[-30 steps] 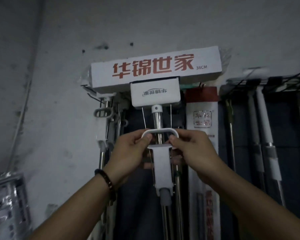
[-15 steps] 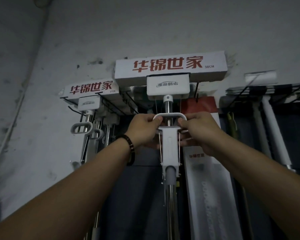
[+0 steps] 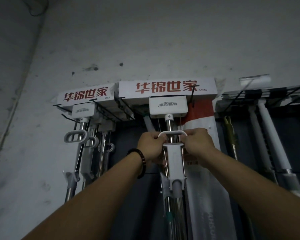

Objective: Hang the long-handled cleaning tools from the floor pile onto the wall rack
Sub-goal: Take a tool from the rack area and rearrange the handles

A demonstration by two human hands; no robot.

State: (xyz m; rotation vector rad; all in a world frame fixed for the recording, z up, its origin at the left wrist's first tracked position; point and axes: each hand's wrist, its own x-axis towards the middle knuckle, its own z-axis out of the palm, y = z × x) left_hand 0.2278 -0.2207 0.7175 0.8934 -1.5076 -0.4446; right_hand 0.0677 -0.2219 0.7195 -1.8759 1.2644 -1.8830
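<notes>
A white squeeze mop (image 3: 175, 163) with a steel pole stands head-up against the wall rack (image 3: 123, 108). Its boxed head (image 3: 166, 90), marked 38CM in red lettering, sits at the level of the black wire hooks. My left hand (image 3: 150, 144) grips the left end of the mop's white loop handle (image 3: 172, 133). My right hand (image 3: 197, 144) grips the right end. Whether the head rests on a hook is hidden.
A smaller boxed mop (image 3: 86, 97) and other steel-poled mops (image 3: 92, 144) hang left of it. A red-and-white bagged tool (image 3: 200, 116) hangs just behind my right hand. White-handled tools (image 3: 270, 134) hang at the right. Bare grey wall lies above.
Both hands have raised the mop toward the hooks and stayed on its loop handle. My view has tilted up and pulled back, so the smaller boxed mop at the left now shows.
</notes>
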